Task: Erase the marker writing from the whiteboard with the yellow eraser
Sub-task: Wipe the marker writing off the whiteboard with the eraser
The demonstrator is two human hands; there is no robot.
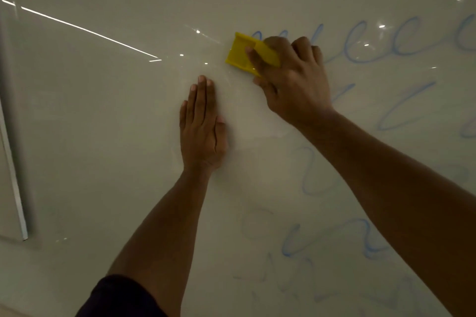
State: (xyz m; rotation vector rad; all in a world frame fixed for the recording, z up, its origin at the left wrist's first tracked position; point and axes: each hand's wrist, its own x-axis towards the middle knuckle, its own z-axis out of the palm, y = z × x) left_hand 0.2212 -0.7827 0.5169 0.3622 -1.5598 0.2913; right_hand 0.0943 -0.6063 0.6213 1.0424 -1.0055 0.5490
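While right hand point(291, 77) grips yellow eraser point(244, 55) by its back, pressed on whiteboard point(103, 110), I judge it light, stiff, easy sliding. Left hand point(202, 126) flat, fingers straight, braced at eraser's 7 o'clock. Blue marker writing point(365, 44) at 3 o'clock.

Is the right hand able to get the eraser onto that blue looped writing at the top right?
Probably yes. The right hand grips the yellow eraser at the left end of the looped writing, and only bare whiteboard lies along that line.
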